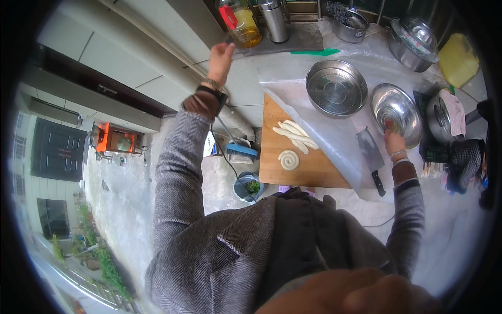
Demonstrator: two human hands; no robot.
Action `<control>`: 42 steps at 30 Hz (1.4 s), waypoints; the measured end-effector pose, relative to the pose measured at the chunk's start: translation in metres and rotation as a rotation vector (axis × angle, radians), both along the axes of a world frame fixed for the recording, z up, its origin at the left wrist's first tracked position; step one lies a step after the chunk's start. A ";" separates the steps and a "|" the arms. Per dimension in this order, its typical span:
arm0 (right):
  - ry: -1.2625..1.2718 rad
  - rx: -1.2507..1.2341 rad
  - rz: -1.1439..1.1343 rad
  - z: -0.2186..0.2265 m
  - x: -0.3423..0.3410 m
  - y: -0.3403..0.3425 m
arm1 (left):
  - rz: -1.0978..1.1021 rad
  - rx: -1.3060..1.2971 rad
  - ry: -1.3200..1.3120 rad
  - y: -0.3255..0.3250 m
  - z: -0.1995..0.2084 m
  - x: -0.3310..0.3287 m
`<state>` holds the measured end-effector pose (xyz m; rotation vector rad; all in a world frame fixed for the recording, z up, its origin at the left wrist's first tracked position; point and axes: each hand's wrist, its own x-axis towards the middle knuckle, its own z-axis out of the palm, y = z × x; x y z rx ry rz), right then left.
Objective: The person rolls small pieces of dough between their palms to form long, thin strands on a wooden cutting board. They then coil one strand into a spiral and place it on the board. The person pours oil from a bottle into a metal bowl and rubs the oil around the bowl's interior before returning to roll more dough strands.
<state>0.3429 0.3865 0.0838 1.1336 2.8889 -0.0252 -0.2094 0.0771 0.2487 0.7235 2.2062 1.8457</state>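
My left hand [221,58] is raised at the far left, beside a clear oil bottle [249,37] with a red handle. Its fingers are pinched together near a small dark thing, too small to make out. On the right, my right hand [396,141] closes on the near rim of a shiny metal bowl [403,104], fingertips over the inside. Left of the bowl stands a round metal steamer pan [329,107]. Strips of dough [296,134] and a coiled dough roll [289,160] lie on a wooden board [272,170]. A cleaver [370,149] rests on the plastic sheet near my right hand.
A plastic sheet [334,141] covers the table and part of the board. A steel flask [273,23] stands behind; pots [410,49] and a yellow jug [458,60] are at the back right. A bucket [241,191] and blue brush [241,150] sit on the floor.
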 end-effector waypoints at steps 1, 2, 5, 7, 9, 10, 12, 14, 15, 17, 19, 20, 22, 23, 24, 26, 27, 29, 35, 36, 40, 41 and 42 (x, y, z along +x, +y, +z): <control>-0.046 -0.017 -0.034 -0.002 -0.002 -0.003 | -0.018 0.008 0.031 0.008 0.006 -0.021; -0.063 -0.020 -0.062 -0.002 -0.004 -0.007 | -0.038 0.015 0.062 0.017 0.010 -0.039; 0.097 -0.057 -0.092 0.010 -0.005 -0.030 | 0.108 -0.006 0.211 0.047 0.016 -0.079; 0.321 0.064 0.000 0.024 -0.005 -0.051 | 0.093 0.151 0.283 0.065 0.018 -0.095; 0.401 0.131 0.009 0.039 -0.001 -0.076 | -0.132 0.133 0.128 0.076 0.022 -0.107; 0.387 0.136 -0.014 0.047 0.002 -0.089 | -0.119 0.147 0.113 0.082 0.023 -0.111; 0.431 0.192 -0.004 0.058 0.010 -0.118 | -0.140 0.215 0.105 0.089 0.027 -0.115; 0.440 0.139 -0.054 0.068 0.018 -0.145 | -0.196 0.308 0.172 0.096 0.030 -0.116; 0.458 0.116 -0.066 0.071 0.022 -0.159 | -0.256 0.330 0.103 0.099 0.031 -0.116; 0.474 0.097 -0.100 0.080 0.031 -0.183 | -0.335 0.458 -0.052 0.105 0.031 -0.111; 0.474 0.090 -0.145 0.088 0.039 -0.201 | -0.284 0.483 -0.090 0.106 0.033 -0.104; 0.483 0.083 -0.166 0.092 0.042 -0.208 | -0.309 0.557 -0.076 0.104 0.035 -0.099; 0.519 0.069 -0.188 0.096 0.047 -0.219 | -0.367 0.672 -0.076 0.095 0.044 -0.086; 0.540 0.061 -0.202 0.097 0.049 -0.222 | -0.341 0.667 -0.078 0.087 0.051 -0.079; 0.576 0.054 -0.196 0.097 0.050 -0.224 | -0.407 0.676 -0.054 0.079 0.059 -0.069; 0.660 0.015 -0.194 0.095 0.051 -0.224 | -0.485 0.659 -0.002 0.058 0.079 -0.046; 0.705 -0.016 -0.194 0.092 0.051 -0.222 | -0.494 0.608 0.006 0.049 0.091 -0.033; 0.770 -0.098 -0.192 0.087 0.053 -0.216 | -0.541 0.522 0.060 0.026 0.111 -0.002; 0.849 -0.312 -0.131 0.083 0.059 -0.184 | -0.615 0.290 0.056 -0.016 0.129 0.118; 0.866 -0.333 -0.100 0.084 0.060 -0.177 | -0.615 0.238 0.020 -0.018 0.126 0.139; 0.960 -0.519 -0.061 0.098 0.062 -0.146 | -0.628 0.026 -0.101 -0.019 0.107 0.221; 1.011 -0.608 -0.024 0.104 0.062 -0.137 | -0.693 0.009 -0.172 -0.017 0.102 0.239; 1.054 -0.712 -0.027 0.110 0.061 -0.127 | -0.707 -0.039 -0.216 -0.012 0.098 0.255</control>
